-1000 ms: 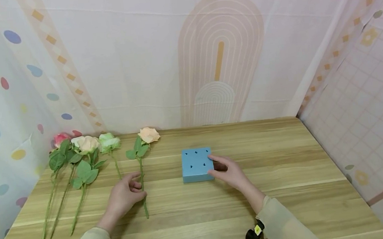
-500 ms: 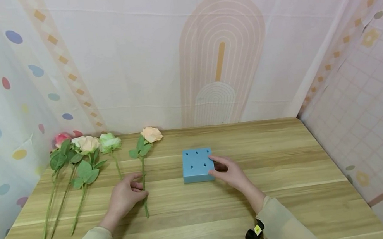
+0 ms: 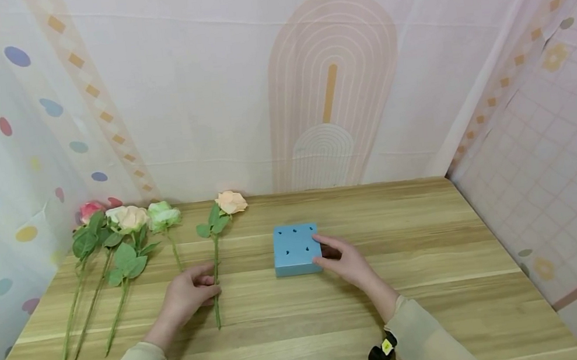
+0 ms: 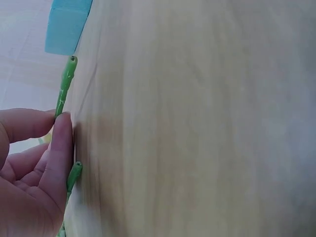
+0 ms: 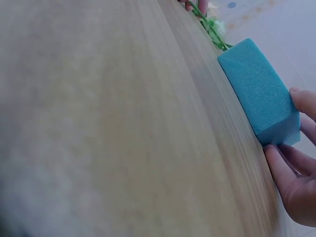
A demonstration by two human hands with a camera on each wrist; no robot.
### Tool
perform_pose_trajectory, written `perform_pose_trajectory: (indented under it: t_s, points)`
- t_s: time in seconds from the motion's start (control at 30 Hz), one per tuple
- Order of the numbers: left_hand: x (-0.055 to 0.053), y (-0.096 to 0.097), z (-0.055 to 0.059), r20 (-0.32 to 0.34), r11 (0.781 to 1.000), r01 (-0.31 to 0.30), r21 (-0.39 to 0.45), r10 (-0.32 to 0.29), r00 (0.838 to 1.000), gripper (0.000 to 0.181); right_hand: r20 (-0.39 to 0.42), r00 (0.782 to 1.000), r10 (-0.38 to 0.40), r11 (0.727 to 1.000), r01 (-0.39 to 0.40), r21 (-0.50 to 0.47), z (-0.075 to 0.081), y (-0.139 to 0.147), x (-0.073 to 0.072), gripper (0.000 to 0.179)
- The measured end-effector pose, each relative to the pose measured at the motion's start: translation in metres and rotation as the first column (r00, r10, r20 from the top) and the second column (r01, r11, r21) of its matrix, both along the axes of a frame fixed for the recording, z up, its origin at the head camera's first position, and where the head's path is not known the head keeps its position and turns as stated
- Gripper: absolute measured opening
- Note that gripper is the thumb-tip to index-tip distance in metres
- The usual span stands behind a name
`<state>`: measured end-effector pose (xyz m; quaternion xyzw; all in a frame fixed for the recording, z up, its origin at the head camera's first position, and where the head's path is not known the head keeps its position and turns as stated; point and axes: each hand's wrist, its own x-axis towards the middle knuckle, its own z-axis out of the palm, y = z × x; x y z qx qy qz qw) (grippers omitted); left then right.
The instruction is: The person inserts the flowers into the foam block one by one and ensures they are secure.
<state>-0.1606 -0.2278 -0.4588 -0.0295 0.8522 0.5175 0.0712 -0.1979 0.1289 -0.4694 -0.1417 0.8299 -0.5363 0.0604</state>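
My left hand [image 3: 186, 290] pinches the lower stem of a peach rose [image 3: 231, 202] between thumb and fingers. The flower head points away toward the back edge. In the left wrist view the cut end of the green stem [image 4: 65, 86] sticks out past the fingertips. To the right sits a square blue foam block [image 3: 295, 244] with several small dark holes in its top. My right hand [image 3: 347, 260] holds this block by its right side, one finger at the top edge and another low near the table, as the right wrist view shows. Its remaining fingers are partly hidden.
On the left of the wooden table [image 3: 414, 319] lie a pink rose [image 3: 92, 209], a cream rose [image 3: 133, 218] and a pale green rose [image 3: 164, 215], stems toward me. My left hand partly covers the green one's stem. A patterned curtain [image 3: 195, 96] hangs behind.
The peach rose has tilted in my left hand, its head shifting slightly right and its stem end slightly left. My right hand and the blue foam block stay in place.
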Motion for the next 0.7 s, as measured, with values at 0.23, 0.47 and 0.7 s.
perform_pose_trajectory:
  t_s: [0.23,0.47,0.7]
  points:
    - [-0.002,0.004,0.003,0.03,0.999,0.005,0.053,-0.007,1.0,0.055,0.008,1.0,-0.007,1.0,0.007,-0.009,-0.004,0.001,-0.002,0.055]
    - [-0.005,0.01,0.007,0.056,0.994,-0.019,0.112,0.013,0.998,0.049,0.017,1.0,-0.011,1.0,0.011,0.018,-0.006,0.0,-0.004,0.055]
    - [-0.008,0.021,0.017,0.014,0.993,-0.009,0.121,0.008,1.0,0.04,0.013,1.0,-0.018,1.0,0.018,0.001,-0.004,-0.001,-0.003,0.054]
